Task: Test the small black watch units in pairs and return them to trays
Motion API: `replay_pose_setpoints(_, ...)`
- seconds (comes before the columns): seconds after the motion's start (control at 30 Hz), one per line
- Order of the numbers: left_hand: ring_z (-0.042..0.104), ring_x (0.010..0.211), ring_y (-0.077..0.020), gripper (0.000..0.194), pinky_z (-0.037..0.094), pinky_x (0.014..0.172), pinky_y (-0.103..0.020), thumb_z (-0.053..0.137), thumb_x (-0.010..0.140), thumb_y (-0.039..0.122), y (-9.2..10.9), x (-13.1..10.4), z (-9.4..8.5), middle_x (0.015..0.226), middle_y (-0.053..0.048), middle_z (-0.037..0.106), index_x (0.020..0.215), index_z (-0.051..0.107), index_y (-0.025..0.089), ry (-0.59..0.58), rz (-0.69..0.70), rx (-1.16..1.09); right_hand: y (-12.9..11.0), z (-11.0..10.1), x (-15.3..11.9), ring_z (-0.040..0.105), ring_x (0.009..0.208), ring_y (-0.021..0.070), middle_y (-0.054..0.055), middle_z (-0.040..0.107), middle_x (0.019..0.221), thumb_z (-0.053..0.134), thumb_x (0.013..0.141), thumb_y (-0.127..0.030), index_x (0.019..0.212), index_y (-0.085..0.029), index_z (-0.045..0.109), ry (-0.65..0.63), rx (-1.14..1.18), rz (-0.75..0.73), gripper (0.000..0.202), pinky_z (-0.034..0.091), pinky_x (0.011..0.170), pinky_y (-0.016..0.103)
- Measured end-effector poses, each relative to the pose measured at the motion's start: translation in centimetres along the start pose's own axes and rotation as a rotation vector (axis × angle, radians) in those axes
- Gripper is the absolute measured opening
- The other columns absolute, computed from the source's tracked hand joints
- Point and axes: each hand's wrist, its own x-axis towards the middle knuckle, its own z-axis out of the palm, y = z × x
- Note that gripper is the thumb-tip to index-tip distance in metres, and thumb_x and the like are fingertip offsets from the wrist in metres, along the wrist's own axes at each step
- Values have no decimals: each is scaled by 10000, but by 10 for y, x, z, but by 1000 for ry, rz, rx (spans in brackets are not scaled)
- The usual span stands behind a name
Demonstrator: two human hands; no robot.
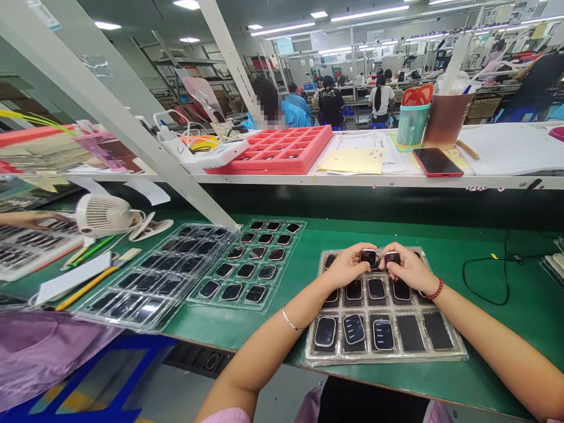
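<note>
A square smartwatch (368, 257) without a strap is pinched in my left hand (348, 267), its dark screen facing up. My right hand (409, 269) grips another dark smartwatch (392, 257) a short way to the right. Both hands are over the back row of a clear plastic tray (388, 356) with padded compartments. Several smartwatches sit in it, and two in the front row, one a lit watch (353, 329) and its neighbour (383, 335), show lines of text. The two front-right compartments hold no watch. My fingers partly cover the back row.
Left of me lie a clear tray of watches (247, 270) and stacked trays (150, 276). Beyond are a small white fan (103, 214), a yellow-handled brush (94, 285) and a co-worker's hand (39, 219). A shelf (282, 179) bears a red foam tray (282, 150) and a phone (437, 162). A cable (506, 276) lies right.
</note>
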Motion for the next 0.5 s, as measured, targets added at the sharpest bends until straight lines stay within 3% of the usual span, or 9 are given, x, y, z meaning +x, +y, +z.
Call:
replay_pose_setpoints(0.2, 594, 708, -119, 422, 450, 759, -268, 609, 675, 86, -2, 1, -1, 927, -45, 643, 1088, 599, 172, -1, 9, 13, 1, 0, 0, 528, 549, 95, 3, 614, 871, 509, 719, -88, 965, -218, 445, -27, 47, -2, 286, 471, 547, 260)
replay_pose_setpoints(0.37, 594, 655, -113, 352, 437, 669, -241, 565, 743, 140, -1, 0, -1, 861, -39, 632, 1094, 588, 161, -4, -11, 6, -1, 1, 0, 518, 552, 93, 10, 614, 869, 516, 739, -106, 954, -212, 455, -8, 18, -1, 246, 463, 540, 253)
replay_pose_setpoints(0.5, 602, 685, -114, 392, 453, 730, -265, 590, 695, 98, -1, 0, -1, 930, -48, 645, 1082, 596, 166, -7, -3, -24, -1, 1, -1, 492, 512, 86, -4, 615, 823, 514, 757, -124, 938, -210, 462, 0, -3, 1, 208, 448, 515, 247)
